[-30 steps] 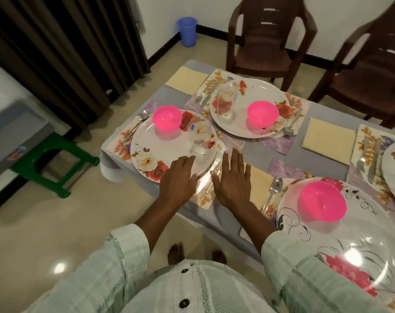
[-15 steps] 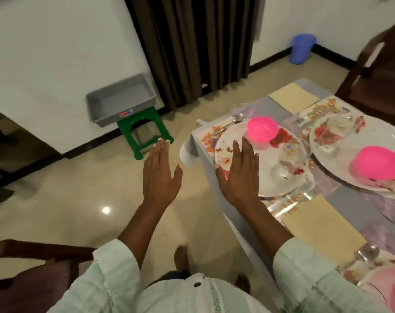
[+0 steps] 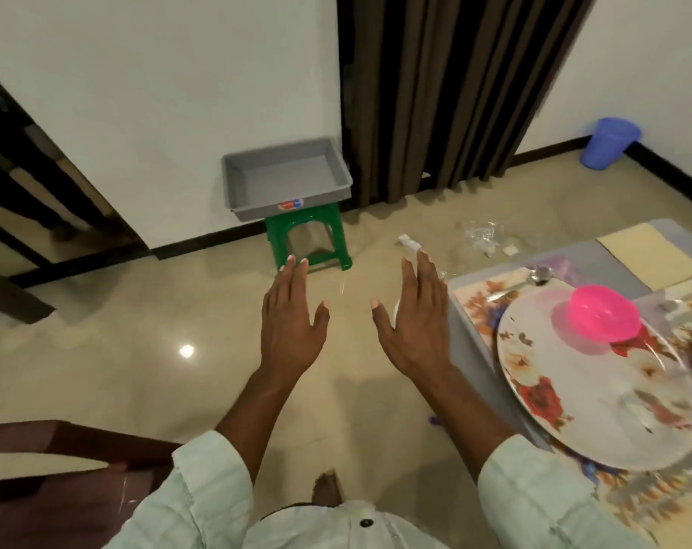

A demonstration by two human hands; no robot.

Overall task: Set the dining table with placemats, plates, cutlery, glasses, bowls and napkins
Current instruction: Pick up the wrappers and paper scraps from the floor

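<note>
Beige floor tiles lie beneath both outstretched arms. Left hand (image 3: pixel 290 330) and right hand (image 3: pixel 415 330) hover palms down, fingers straight and spread, each grip empty. Off right, the tabletop (image 3: pixel 465 342) carries a floral plate (image 3: pixel 582 394) with a pink bowl (image 3: pixel 603 313).

white wall (image 3: pixel 158 93) | brown curtain (image 3: pixel 447 93) | glossy beige floor (image 3: pixel 118 370) (lamp glare) — green stool (image 3: pixel 306 239)

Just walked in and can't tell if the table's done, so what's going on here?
Nobody is handling anything right now. The person's left hand and right hand are held out open over the floor, beside the table. At the table's corner one place looks set: a floral plate on a placemat, a pink bowl on the plate, a spoon beside it. A grey tray sits on a green stool.
</note>
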